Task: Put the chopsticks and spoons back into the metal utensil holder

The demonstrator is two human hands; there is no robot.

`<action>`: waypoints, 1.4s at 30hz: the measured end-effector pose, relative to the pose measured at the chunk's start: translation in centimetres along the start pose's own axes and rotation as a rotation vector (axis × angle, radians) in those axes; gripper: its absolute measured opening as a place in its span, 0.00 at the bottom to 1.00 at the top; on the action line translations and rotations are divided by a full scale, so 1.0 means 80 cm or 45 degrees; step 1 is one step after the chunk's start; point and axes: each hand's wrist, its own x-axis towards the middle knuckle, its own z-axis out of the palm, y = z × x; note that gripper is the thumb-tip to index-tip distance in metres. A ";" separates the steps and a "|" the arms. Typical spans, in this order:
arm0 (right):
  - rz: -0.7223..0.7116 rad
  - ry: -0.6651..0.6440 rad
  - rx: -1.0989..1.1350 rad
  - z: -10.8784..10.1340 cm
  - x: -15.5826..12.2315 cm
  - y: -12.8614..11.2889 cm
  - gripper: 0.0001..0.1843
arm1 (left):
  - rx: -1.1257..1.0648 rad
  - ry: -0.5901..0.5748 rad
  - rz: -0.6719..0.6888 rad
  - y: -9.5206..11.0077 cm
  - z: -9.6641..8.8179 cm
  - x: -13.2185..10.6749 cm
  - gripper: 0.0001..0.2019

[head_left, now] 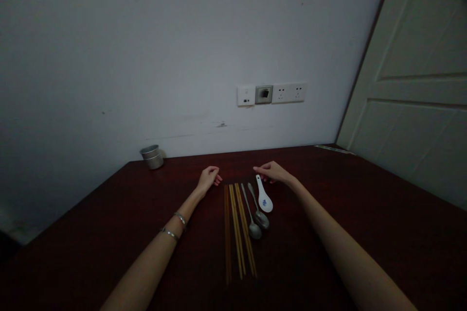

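Note:
My left hand [209,178] rests at the far side of the dark red table, left of the chopsticks' upper ends. Its fingers are loosely bent and apart, with nothing seen in them. My right hand [272,171] is just above the handle end of a white ceramic soup spoon [265,202] with a blue mark; its fingers are apart, and whether they touch the handle is unclear. Left of that spoon lie two metal spoons, one longer-handled [254,231] and one wider [261,220]. Further left are a darker brown pair of chopsticks [227,233] and two yellowish pairs [239,233].
A metal cup [152,157] stands at the table's back left corner by the wall. Sockets and a switch panel [272,94] are on the wall. A flat strip [333,149] lies at the back right edge, near a pale door [412,92].

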 end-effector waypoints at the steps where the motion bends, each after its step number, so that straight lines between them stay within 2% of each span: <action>1: -0.022 0.101 0.002 -0.002 0.002 0.004 0.28 | -0.001 -0.002 0.009 -0.001 0.000 0.000 0.07; 5: -0.114 0.528 -0.118 -0.011 0.006 0.032 0.28 | 0.009 -0.001 0.039 -0.004 0.001 0.001 0.07; 7: -0.131 0.638 -0.159 -0.015 0.006 0.049 0.28 | 0.020 0.000 0.044 -0.005 0.002 0.002 0.06; 10: -0.117 0.711 -0.157 -0.017 0.004 0.067 0.27 | 0.038 0.004 0.057 -0.007 0.003 0.003 0.06; 24: -0.102 0.674 -0.195 -0.013 -0.003 0.066 0.24 | 0.047 0.009 0.127 -0.010 0.005 0.001 0.03; 34: -0.135 0.676 -0.195 -0.012 -0.007 0.061 0.24 | 0.078 0.009 0.140 -0.019 0.004 0.007 0.07; 42: -0.132 0.673 -0.227 -0.011 -0.011 0.059 0.23 | 0.134 0.010 0.114 -0.011 0.007 -0.001 0.08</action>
